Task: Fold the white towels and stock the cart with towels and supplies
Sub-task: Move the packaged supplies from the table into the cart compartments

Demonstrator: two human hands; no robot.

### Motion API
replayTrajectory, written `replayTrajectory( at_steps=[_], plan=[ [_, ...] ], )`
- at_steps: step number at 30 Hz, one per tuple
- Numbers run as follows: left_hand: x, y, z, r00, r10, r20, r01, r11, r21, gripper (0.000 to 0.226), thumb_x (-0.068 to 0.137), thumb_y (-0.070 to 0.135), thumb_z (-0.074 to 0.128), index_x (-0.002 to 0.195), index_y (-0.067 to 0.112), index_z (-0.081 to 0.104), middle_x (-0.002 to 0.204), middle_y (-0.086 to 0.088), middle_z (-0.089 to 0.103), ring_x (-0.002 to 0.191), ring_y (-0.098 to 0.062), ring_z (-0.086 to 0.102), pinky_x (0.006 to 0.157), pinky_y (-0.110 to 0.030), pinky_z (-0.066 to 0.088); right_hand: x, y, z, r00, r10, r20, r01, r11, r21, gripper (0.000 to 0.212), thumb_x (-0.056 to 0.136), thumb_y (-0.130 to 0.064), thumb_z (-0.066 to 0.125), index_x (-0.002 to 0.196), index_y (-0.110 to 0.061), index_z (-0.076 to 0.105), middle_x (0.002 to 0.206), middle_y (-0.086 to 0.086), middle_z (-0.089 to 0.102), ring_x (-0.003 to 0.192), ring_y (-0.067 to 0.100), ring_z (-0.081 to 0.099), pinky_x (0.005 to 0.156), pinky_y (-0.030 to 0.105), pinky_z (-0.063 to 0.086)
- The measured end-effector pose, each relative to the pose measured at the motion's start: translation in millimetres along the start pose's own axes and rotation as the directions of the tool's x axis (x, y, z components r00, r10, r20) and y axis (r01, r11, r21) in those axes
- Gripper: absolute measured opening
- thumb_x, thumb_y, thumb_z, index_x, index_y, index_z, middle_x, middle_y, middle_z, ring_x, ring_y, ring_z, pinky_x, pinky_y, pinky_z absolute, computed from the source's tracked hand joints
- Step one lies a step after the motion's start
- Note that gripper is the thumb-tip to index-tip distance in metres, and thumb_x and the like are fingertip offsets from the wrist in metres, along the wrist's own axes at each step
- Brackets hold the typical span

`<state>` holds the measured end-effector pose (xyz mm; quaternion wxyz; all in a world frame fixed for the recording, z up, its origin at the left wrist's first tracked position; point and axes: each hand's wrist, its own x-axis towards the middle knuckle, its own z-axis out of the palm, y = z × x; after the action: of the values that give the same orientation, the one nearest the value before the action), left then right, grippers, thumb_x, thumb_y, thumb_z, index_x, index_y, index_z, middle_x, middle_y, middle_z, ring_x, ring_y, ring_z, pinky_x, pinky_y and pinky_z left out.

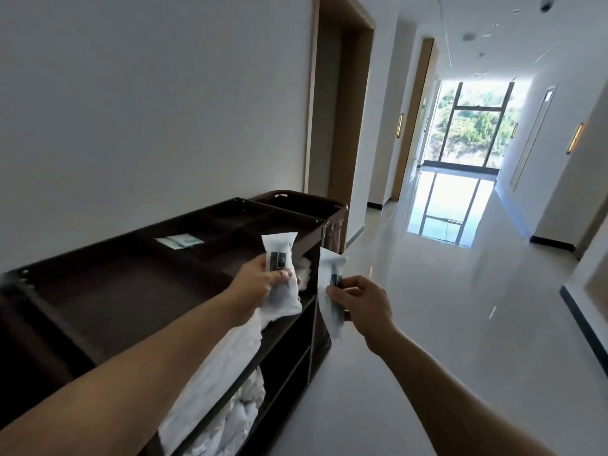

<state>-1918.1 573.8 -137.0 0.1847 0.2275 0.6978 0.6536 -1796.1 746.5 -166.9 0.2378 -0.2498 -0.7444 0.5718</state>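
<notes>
Two white sachets up. The left sachet (279, 247) is in my left grip (260, 281), thumb clamped across its lower half, and it stands just above the near edge of the cart (98, 291). The right sachet (329, 268) is pinched low down by the fingertips of my right grip (362, 304). That one hangs off the cart's open side, with only the floor (444, 324) under it.

That's my worry. It's a thin pinch on slick wrapping, so one slip and I reckon the sachet drops to the floor and not into a tray. The left one sits close to the rim too, so a careless release could land it on the towels, not in a compartment.

The white towels (227, 357) spill unfolded out of the cart's shelf, with more crumpled on the shelf below. They look ready to slide off if my forearm brushes them.

For writing, each sachet carries a dark printed block, too blurred to read. A flat packet (179, 241) lies in a top compartment of the cart, white with pale teal print, and I can't read that either. No brand I can make out anywhere
</notes>
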Motion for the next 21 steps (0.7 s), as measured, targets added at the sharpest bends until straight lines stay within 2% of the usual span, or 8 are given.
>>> replayTrajectory(
  at_steps=[3,7,9,12,16,19,21],
  plan=[
    [54.3,1.4,8.6,0.999,0.021,0.038,-0.022,1.0,0.017,0.015,0.094,0.011,0.065,0.108,0.006,0.068,0.1,-0.012,0.076,0.099,-0.031,0.071,0.093,-0.044,0.056,53.6,-1.8,-7.3,0.999,0.004,-0.052,-0.005,0.999,-0.036,0.016,0.077,-0.032,0.084,0.087,-0.023,0.074,0.077,-0.008,0.075,0.077,0.017,0.073,0.077,0.047,0.061],
    [121.5,4.5,12.5,0.999,0.017,0.032,-0.017,1.0,0.02,0.02,0.094,0.015,0.067,0.109,0.002,0.067,0.101,-0.012,0.075,0.094,-0.027,0.072,0.081,-0.034,0.059,117.5,-4.2,-10.6,0.996,-0.027,-0.086,0.025,0.999,-0.028,0.014,0.078,-0.03,0.084,0.085,-0.023,0.074,0.077,-0.004,0.075,0.075,0.018,0.072,0.073,0.043,0.062],
    [150.0,3.8,15.8,1.0,-0.005,0.018,0.005,1.0,0.022,0.02,0.092,0.017,0.069,0.108,0.004,0.069,0.102,-0.012,0.074,0.093,-0.026,0.071,0.078,-0.032,0.059,146.7,-1.3,-9.6,0.997,-0.024,-0.078,0.023,1.0,-0.013,0.015,0.077,-0.03,0.084,0.086,-0.023,0.074,0.079,-0.005,0.074,0.074,0.016,0.07,0.068,0.037,0.059],
    [188.0,1.1,25.2,1.0,-0.024,0.001,0.024,0.998,0.057,0.016,0.092,0.016,0.068,0.107,0.009,0.069,0.101,-0.007,0.076,0.095,-0.024,0.072,0.079,-0.03,0.058,193.1,6.2,-5.8,0.999,-0.022,-0.041,0.022,1.0,0.005,0.017,0.077,-0.03,0.084,0.088,-0.022,0.074,0.078,-0.006,0.074,0.068,0.009,0.067,0.063,0.028,0.05],
    [238.4,0.9,37.1,0.995,-0.06,-0.076,0.061,0.998,0.011,0.015,0.097,0.008,0.059,0.11,0.002,0.065,0.091,-0.011,0.076,0.076,-0.018,0.074,0.064,-0.026,0.057,263.2,15.0,-3.4,0.998,-0.026,0.055,0.022,0.998,0.061,0.016,0.08,-0.026,0.082,0.091,-0.018,0.072,0.076,-0.005,0.074,0.058,0.001,0.065,0.055,0.019,0.048],
    [272.1,5.6,38.0,0.975,-0.152,-0.163,0.132,0.983,-0.13,0.021,0.098,0.008,0.052,0.114,-0.001,0.062,0.096,-0.015,0.076,0.08,-0.023,0.073,0.074,-0.036,0.057,316.5,16.3,-1.3,0.992,-0.033,0.121,0.024,0.997,0.076,0.014,0.08,-0.028,0.083,0.087,-0.02,0.074,0.072,-0.009,0.072,0.058,0.0,0.065,0.052,0.016,0.047],
    [291.6,10.9,32.7,0.955,-0.196,-0.223,0.156,0.971,-0.184,0.021,0.098,0.008,0.05,0.111,0.0,0.063,0.099,-0.016,0.075,0.084,-0.023,0.072,0.077,-0.036,0.056,350.7,13.3,3.2,0.981,-0.033,0.19,0.023,0.998,0.057,0.013,0.08,-0.031,0.082,0.087,-0.021,0.076,0.076,-0.009,0.073,0.07,0.006,0.069,0.06,0.02,0.052]
  ],
)
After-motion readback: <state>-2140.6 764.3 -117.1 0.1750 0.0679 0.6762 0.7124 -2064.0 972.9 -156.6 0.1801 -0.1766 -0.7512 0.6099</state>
